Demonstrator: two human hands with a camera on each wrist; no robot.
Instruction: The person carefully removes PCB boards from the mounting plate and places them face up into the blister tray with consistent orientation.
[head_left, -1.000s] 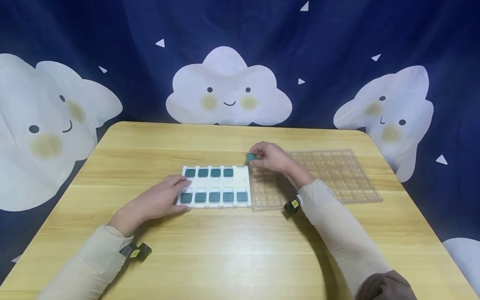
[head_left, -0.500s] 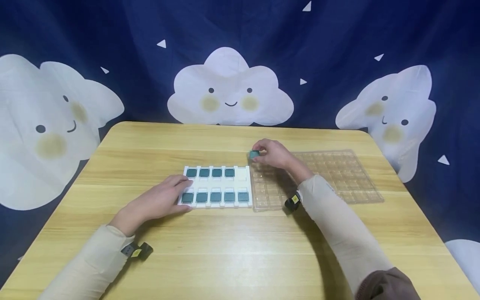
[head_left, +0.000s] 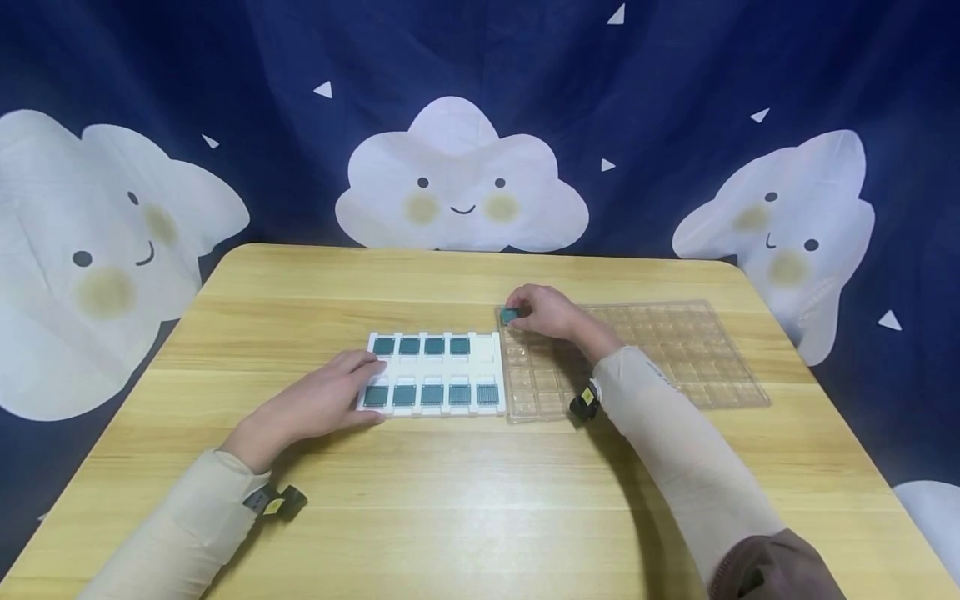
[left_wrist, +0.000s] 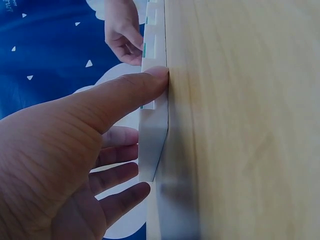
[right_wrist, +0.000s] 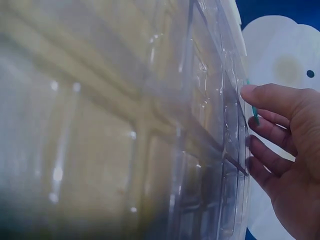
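Note:
My right hand (head_left: 549, 312) pinches a small green circuit board (head_left: 509, 316) between thumb and fingers, over the far left corner of a clear plastic tray (head_left: 697, 350). The right wrist view shows this board (right_wrist: 255, 114) nearly edge-on, close to the tray's surface. My left hand (head_left: 322, 398) grips the left end of a white tray (head_left: 435, 367), thumb on the near edge and fingers reaching over the end. Two rows of similar green boards (head_left: 431, 395) lie in the white tray. The slot at its far right corner holds no board.
Both trays lie side by side on a wooden table (head_left: 450, 517), the clear one on the right with a grid of square pockets. Behind the table's far edge hangs a dark blue curtain (head_left: 277, 50) printed with white clouds.
My right hand has carried the board slightly right and lowered it toward the clear tray's far left corner. My left hand keeps its place on the white tray.

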